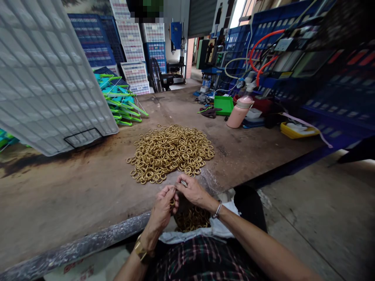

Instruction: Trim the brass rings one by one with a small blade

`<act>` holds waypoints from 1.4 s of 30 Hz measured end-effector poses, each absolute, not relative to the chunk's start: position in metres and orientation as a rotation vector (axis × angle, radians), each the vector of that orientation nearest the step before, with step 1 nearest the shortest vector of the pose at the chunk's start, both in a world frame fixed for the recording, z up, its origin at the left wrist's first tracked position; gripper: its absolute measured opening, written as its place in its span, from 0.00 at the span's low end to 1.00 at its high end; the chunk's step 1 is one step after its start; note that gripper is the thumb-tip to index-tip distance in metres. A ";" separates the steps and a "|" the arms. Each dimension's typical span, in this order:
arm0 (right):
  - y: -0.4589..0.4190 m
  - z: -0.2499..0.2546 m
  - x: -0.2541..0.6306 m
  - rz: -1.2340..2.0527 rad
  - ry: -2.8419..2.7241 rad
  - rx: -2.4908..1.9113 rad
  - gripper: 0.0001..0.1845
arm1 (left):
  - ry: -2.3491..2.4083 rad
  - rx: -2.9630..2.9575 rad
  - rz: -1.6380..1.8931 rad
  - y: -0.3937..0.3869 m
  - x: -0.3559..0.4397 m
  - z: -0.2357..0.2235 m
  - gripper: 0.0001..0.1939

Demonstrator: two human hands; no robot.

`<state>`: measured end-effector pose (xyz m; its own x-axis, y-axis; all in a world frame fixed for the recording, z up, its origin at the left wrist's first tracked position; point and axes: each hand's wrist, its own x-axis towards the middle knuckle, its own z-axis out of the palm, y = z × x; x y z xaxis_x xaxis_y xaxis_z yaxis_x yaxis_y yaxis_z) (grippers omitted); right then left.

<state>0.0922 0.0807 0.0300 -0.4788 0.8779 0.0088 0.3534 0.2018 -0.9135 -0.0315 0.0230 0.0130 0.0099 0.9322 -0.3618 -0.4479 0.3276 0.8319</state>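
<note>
My left hand (164, 203) is closed around a few brass-coloured rings (172, 203), just past the table's front edge. My right hand (195, 192) meets it at the fingertips. It is closed on a small silvery piece (184, 182), whose kind is too small to make out. Just beyond both hands lies a large heap of brass-coloured rings (172, 152) on the table. Below my hands, more rings (195, 218) sit in a white sack (225, 218) at my lap, partly hidden by my right hand and forearm.
At the left a white slatted crate (55, 78) stands tilted beside green and blue frames (123, 101). A pink bottle (240, 112), a green tray (224, 105) and a yellow tray (299, 130) stand at the right. Blue crates and a machine with red hoses (258, 58) rise behind.
</note>
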 end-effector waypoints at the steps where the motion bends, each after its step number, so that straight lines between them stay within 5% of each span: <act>1: 0.081 0.030 0.091 1.261 -1.933 -1.141 0.06 | 1.070 0.589 1.172 0.022 -0.031 0.012 0.15; 12: 0.080 0.028 0.090 1.285 -1.912 -1.119 0.10 | 0.947 0.554 1.216 0.016 -0.030 0.014 0.14; 22: 0.072 0.015 0.097 0.791 -2.427 -1.210 0.07 | 0.979 0.543 1.258 0.013 -0.029 0.015 0.16; 36: 0.068 0.023 0.100 0.617 -2.696 -1.316 0.15 | 1.158 0.736 1.264 0.010 -0.028 0.006 0.17; 42: 0.081 0.011 0.113 0.442 -2.597 -1.605 0.15 | 0.894 0.573 1.205 0.003 -0.023 0.024 0.16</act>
